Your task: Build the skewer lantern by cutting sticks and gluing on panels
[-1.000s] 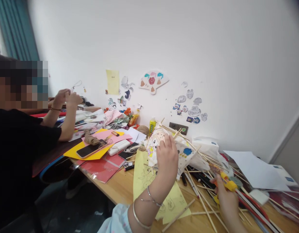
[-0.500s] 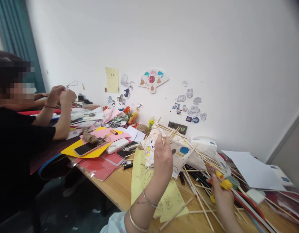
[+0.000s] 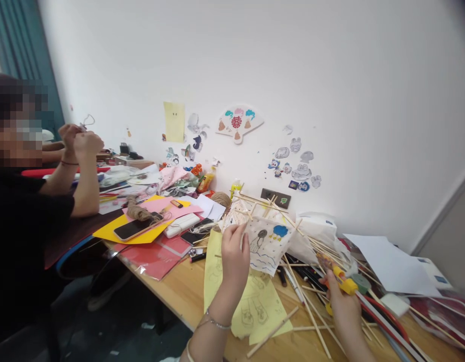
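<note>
A frame of thin wooden sticks covered with white paper, like a lantern (image 3: 272,249), stands tilted above the table. Its front panel bears a blue cloud, a grey figure and wavy lines. My left hand (image 3: 235,256) is closed at its lower left edge, thumb against the paper; the fingertips are partly hidden. In my right hand (image 3: 343,301) is a yellow hot glue gun (image 3: 345,281), held low on the right, apart from the frame. Beneath my left hand lies a yellow sheet with pencil drawings (image 3: 255,311).
Loose wooden sticks (image 3: 311,322) and pens (image 3: 292,284) clutter the right side. White paper (image 3: 390,264) lies beyond. To the left are a phone (image 3: 137,227), twine (image 3: 138,208) and a red plastic folder (image 3: 157,259). Another person (image 3: 24,216) sits at the left, both hands raised.
My left hand has moved down and left along the lantern, which has turned so its drawn panel shows more fully. My right hand with the glue gun has barely moved. The other person's hands shifted left.
</note>
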The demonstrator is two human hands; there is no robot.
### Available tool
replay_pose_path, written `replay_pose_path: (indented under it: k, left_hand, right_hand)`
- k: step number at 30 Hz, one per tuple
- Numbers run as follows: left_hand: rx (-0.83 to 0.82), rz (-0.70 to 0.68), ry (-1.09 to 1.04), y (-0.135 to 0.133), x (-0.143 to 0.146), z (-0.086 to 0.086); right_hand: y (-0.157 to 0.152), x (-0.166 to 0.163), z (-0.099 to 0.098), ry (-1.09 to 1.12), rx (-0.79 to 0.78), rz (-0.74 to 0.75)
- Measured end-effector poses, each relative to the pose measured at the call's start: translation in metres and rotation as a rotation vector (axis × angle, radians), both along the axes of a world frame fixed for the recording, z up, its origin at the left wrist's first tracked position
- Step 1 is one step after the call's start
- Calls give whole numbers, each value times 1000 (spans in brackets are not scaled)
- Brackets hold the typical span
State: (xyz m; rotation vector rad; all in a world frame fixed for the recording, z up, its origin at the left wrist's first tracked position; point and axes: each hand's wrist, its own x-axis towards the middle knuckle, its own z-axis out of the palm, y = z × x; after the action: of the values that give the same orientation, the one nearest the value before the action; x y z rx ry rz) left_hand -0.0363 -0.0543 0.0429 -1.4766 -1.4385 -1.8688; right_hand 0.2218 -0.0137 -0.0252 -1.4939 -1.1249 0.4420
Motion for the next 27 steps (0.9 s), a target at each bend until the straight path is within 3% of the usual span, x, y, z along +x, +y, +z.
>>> replay_pose_path:
  k: [9, 14, 21, 27]
  left_hand:
    - [-50, -33, -81, 3, -3, 6]
    - [-53, -15, 5, 6, 1, 6]
    - [-70, 23, 76, 10, 11, -2]
    - [28, 112, 202, 17, 20, -3]
  right_hand:
    - [-2, 2, 0, -13, 7, 22]
    - [-4, -1, 3, -43, -47, 21]
    - [-4, -1, 3, -51, 5, 45]
    - [-4, 0, 4, -52, 10, 37]
